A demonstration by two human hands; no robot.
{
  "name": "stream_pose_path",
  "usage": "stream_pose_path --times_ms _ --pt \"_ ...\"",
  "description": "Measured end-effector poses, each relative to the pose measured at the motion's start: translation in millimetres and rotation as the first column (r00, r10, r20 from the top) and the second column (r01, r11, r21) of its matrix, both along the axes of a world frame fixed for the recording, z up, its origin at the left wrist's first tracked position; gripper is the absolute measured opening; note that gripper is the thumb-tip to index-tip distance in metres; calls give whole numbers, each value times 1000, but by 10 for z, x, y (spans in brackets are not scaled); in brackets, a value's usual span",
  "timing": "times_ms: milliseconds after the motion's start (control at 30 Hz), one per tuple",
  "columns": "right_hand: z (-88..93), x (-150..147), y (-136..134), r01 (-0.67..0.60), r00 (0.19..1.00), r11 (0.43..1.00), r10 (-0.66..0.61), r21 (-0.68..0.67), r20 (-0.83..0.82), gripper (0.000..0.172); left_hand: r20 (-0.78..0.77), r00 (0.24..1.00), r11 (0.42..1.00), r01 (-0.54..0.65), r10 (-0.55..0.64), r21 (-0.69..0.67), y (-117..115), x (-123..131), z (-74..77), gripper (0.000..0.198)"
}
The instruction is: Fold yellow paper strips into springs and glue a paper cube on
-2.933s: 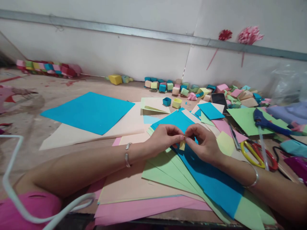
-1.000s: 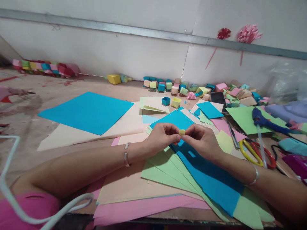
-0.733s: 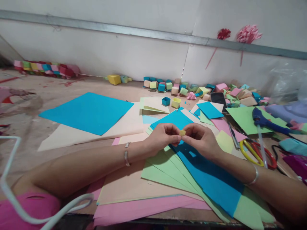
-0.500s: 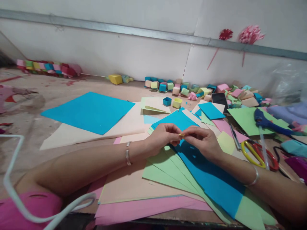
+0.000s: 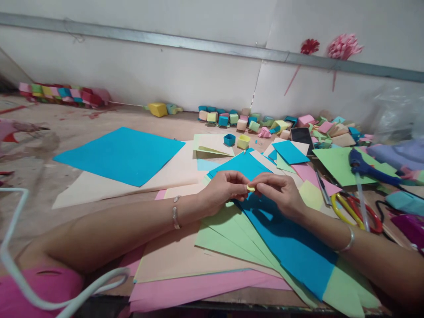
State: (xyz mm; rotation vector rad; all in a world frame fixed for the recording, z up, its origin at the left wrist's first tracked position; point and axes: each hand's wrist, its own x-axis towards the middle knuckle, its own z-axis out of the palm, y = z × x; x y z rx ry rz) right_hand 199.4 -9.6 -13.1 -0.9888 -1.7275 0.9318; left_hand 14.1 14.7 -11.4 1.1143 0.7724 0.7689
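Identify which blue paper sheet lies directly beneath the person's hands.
The long blue paper sheet among the fanned green sheets, running toward the near edge; the large blue square sheet lies apart to the left.

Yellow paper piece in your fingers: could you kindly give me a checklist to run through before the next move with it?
1. Two-handed grip: ok. The left hand and right hand pinch the yellow paper piece between their fingertips.
2. Creases of the piece: cannot tell, it is too small.
3. Surface below: ok. A flat blue sheet lies under the hands.
4. Cutting tool: ok. The scissors lie untouched to the right of the right hand.
5. Hot tool: ok. The glue gun lies on a green sheet, apart from both hands.
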Motion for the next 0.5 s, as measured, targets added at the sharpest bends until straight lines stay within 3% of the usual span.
stream_pose_path --times_ms 233,500 --pt "-34 -52 -8 59 998 998 -59 -10 11 8 -62 998 992 -19 27 128 -5 3 13 11" --pt "-94 -44 -13 104 991 989 -112 106 67 4 -61 998 986 38 -28 159 5 -10 7 20"
